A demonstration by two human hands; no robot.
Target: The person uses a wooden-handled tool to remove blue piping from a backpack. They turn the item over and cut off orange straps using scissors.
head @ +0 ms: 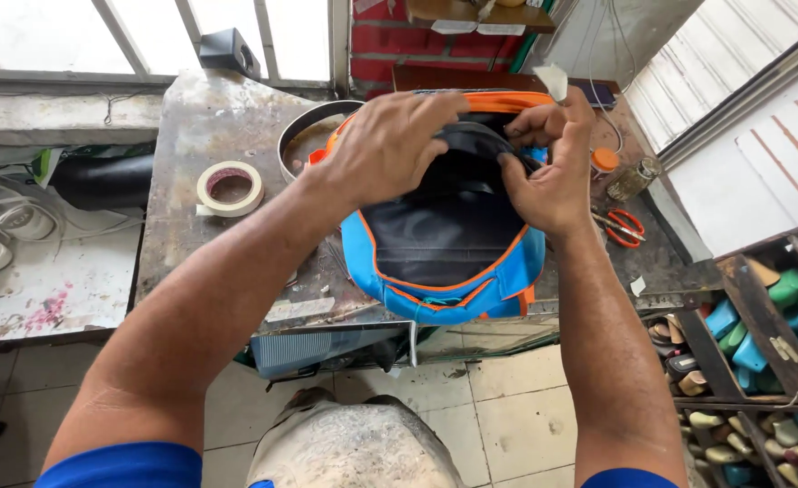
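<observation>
Worn and stained, the metal desk stands under a barred window in a cluttered workshop, with shelves of coloured shoe forms off to the right. On the desk lies a blue backpack with orange trim, its dark inner lining turned up toward the camera. The left hand is curled over the top edge, fingers closed on the black fabric, and the right hand pinches the same dark fold from the other side, thumb pressed in. It looks as if the lining near the opening is being pulled apart or checked; going on would call for a firm hold on both sides. A roll of tape, a round metal pan, orange-handled scissors and a small jar lie around the bag.
</observation>
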